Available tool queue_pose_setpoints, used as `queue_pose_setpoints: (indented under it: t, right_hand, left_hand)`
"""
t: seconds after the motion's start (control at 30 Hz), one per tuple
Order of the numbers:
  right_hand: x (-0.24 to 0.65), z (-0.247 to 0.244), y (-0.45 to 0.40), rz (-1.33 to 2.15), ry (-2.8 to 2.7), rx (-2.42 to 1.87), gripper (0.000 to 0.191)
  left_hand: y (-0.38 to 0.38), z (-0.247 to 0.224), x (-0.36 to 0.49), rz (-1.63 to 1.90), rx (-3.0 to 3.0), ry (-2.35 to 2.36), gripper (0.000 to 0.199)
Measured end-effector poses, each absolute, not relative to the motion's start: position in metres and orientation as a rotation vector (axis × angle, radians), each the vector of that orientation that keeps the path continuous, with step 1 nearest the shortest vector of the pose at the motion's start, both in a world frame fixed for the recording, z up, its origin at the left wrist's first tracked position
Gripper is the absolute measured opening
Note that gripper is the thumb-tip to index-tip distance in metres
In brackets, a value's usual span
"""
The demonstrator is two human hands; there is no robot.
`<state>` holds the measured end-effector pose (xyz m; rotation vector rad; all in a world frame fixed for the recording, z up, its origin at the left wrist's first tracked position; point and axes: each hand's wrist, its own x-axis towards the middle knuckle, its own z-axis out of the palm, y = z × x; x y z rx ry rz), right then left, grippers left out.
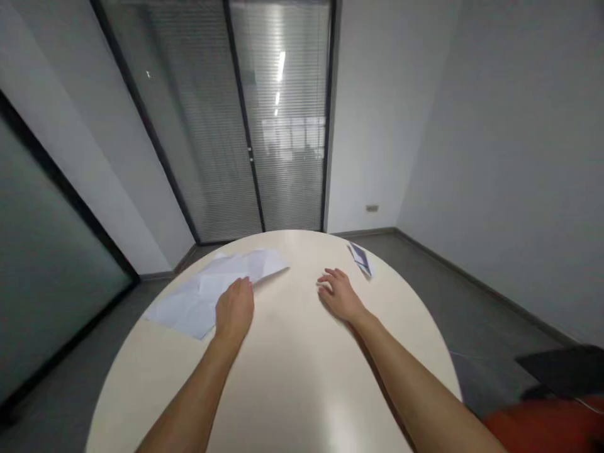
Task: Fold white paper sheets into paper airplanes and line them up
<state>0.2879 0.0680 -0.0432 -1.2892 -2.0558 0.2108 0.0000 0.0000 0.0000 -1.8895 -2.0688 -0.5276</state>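
Note:
A large creased white sheet of paper (198, 299) lies on the left part of the round, cream-coloured table (283, 377). My left hand (236, 308) is at the sheet's right side, over its near edge; its fingers point away from me and their tips are hidden, so its grip cannot be made out. To the right, my right hand (340, 294) hovers low over or rests on the table, fingers apart and slightly curled, holding nothing. Beyond it, near the table's right back edge, lies a small folded dark-and-white paper item (360, 258).
Behind the table stand glass panels with blinds (287, 176) in dark frames. Grey-white walls rise at the right. A black object (566, 368) and something red (547, 425) are at the lower right, beside the table.

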Motion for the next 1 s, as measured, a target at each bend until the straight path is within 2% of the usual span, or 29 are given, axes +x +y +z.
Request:
queue_pose_setpoints:
  t: [0.2,0.33,0.53,0.63,0.77,0.9,1.0]
  right_hand:
    - [0.288,-0.033,0.067,0.210,-1.899,-1.255,0.035]
    - [0.285,-0.028,0.064,0.214,-1.914,-1.246,0.040]
    - [0.281,-0.031,0.056,0.378,-2.294,-1.455,0.069]
    - [0.283,-0.029,0.051,0.471,-2.447,-1.480,0.075]
    - [0.287,-0.023,0.047,0.496,-2.506,-1.419,0.073]
    - [0.283,-0.017,0.043,0.472,-2.500,-1.397,0.068]
    - [0.272,-0.016,0.037,0.452,-2.533,-1.299,0.065]
  left_hand:
    - [-0.008,-0.013,0.040,-0.414,-2.301,-2.007,0.036]
    - [-0.017,-0.009,0.051,-0.442,-2.680,-1.715,0.034]
    - [-0.037,0.005,0.069,-0.543,-2.970,-1.481,0.025]
    - [-0.040,0.007,0.073,-0.627,-3.098,-1.416,0.026]
    - [-0.030,-0.007,0.066,-0.683,-2.910,-1.573,0.035]
    - [-0.018,-0.026,0.056,-0.377,-2.604,-1.943,0.061]
    - [-0.015,-0.033,0.054,-0.283,-2.595,-1.949,0.064]
